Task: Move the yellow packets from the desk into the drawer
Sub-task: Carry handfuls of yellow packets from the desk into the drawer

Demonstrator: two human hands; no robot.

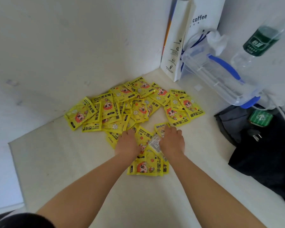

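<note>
- Glossy yellow packets (109,111) are printed "HAND WARMER" and "暖手宝", each with an orange-haired cartoon face and white flowers.
- They lie in one heap on the white desk (56,162) against the wall, well over twenty and too overlapped to count exactly.
- The left hand (127,142) rests on the nearest packets; its fingertips are hidden.
- The right hand (171,140) has curled fingers pinching a packet's edge.
- One white paper bag (176,38) reads "coffee".

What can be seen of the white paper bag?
The white paper bag stands upright against the back wall. It looks like stiff paper, with "coffee" in dark letters on its face, small print down its narrow side, and an orange and blue stripe along one edge. A clear plastic box sits close beside it.
</note>
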